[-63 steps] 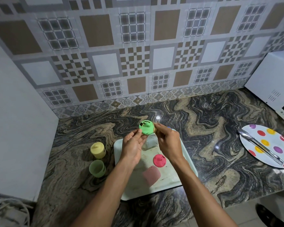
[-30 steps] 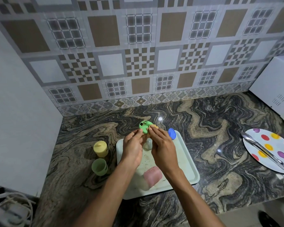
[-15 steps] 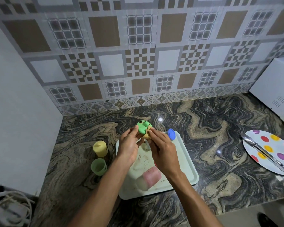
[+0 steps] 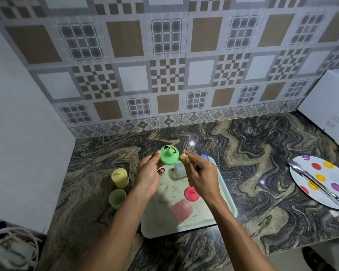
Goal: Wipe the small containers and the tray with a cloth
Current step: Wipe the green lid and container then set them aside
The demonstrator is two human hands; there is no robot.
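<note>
Here the left hand [image 4: 148, 176] holds a green lid [image 4: 169, 155] up above the far end of the tray [image 4: 226, 198], its fingers closed on the lid's rim at about eight o'clock, knob facing the camera and a dark smear at the lid's twelve o'clock. The right hand [image 4: 201, 174] pinches a small tan wad of cloth [image 4: 183, 157] between fingertips, just beside the lid's three o'clock edge. The step in hand looks like wiping this lid; the next move calls for pressing the cloth onto that smear while the left hand steadies the lid. On the speckled tray lie a pink cup [image 4: 180, 210], a red lid [image 4: 191, 193] and a clear cup [image 4: 178, 171]; a yellow cup [image 4: 119, 177] and a green cup [image 4: 117, 198] stand on the counter [image 4: 262, 173] at the tray's nine o'clock.
</note>
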